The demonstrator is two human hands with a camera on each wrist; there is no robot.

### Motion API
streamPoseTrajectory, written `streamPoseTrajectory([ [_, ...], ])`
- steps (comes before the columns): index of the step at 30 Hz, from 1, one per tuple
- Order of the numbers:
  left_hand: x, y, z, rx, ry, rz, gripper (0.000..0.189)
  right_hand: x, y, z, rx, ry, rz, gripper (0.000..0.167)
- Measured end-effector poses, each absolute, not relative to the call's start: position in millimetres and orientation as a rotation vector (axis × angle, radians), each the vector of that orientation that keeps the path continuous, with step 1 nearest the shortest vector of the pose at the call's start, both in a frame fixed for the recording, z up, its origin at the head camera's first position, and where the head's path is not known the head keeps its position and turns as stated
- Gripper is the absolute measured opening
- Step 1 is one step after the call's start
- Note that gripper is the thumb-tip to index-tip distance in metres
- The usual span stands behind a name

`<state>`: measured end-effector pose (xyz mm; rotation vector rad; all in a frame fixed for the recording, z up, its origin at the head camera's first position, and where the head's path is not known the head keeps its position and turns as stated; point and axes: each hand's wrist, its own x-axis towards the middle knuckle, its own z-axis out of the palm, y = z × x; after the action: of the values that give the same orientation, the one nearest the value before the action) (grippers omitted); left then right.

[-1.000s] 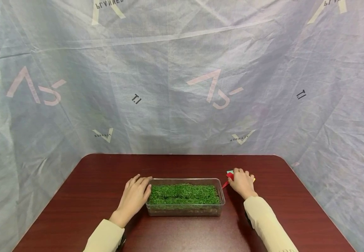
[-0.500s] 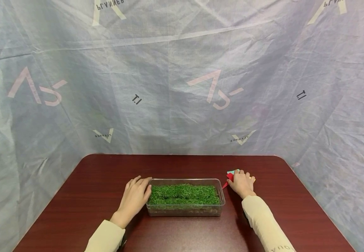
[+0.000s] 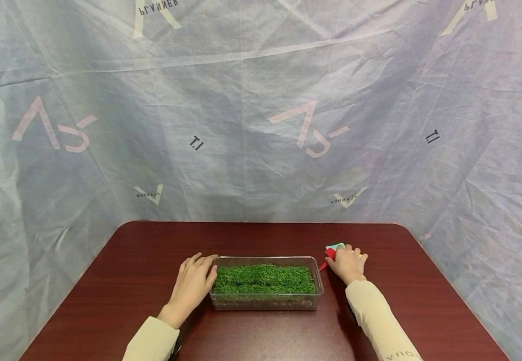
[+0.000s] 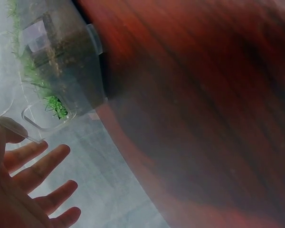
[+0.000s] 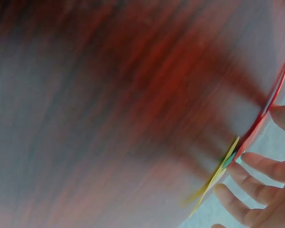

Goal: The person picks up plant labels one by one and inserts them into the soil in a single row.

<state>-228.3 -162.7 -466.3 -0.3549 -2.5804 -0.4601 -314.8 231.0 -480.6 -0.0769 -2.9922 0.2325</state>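
A clear plastic box (image 3: 265, 303) stands on the table with green grass (image 3: 265, 278) growing on brown matter inside. My left hand (image 3: 190, 283) rests at its left end, fingers extended, with thumb and index finger touching the rim. Right of the box, my right hand (image 3: 348, 263) lies palm down over several thin flat coloured pieces. A red piece (image 3: 331, 252) with a narrow pointed tail, a teal piece (image 3: 334, 246) and a yellow piece (image 5: 213, 178) stick out around it. In the right wrist view the fingers are spread, the thumb and fingertips at the pieces' edges.
The dark red wooden table (image 3: 261, 336) has rounded far corners. Behind it and along both sides hangs a wrinkled grey cloth (image 3: 242, 150) with printed letters.
My right hand has shifted slightly left and its fingers have drawn back, so more of the teal piece shows. My left hand and the box stay in place.
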Motion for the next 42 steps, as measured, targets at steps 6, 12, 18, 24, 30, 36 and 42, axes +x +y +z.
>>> streamPoseTrajectory([
  [6,-227.8,-161.8,-465.2,-0.344,-2.582,-0.464,0.028,-313.3,230.5,-479.9,-0.079,-2.996,0.224,0.046],
  [12,-227.6,-161.7,-465.3,-0.338,-2.584,-0.466,0.028,-314.6,230.2,-481.2,-0.109,-3.007,0.24,0.047],
  [18,-228.2,-161.9,-466.1,-0.34,-2.574,-0.474,0.028,-315.5,231.3,-480.8,-0.135,-2.999,0.278,0.048],
  [24,-228.1,-162.6,-466.6,-0.339,-2.575,-0.477,0.027,-315.7,231.2,-478.4,-0.145,-2.994,0.306,0.045],
  [30,-227.9,-163.3,-466.6,-0.336,-2.567,-0.473,0.027,-315.7,229.5,-475.0,-0.153,-3.012,0.326,0.043],
  [36,-228.1,-163.4,-467.3,-0.352,-2.535,-0.466,0.026,-314.3,227.7,-472.7,-0.165,-2.994,0.34,0.049],
  [42,-227.9,-163.0,-467.9,-0.355,-2.51,-0.464,0.025,-314.6,226.7,-468.5,-0.13,-2.918,0.433,0.022],
])
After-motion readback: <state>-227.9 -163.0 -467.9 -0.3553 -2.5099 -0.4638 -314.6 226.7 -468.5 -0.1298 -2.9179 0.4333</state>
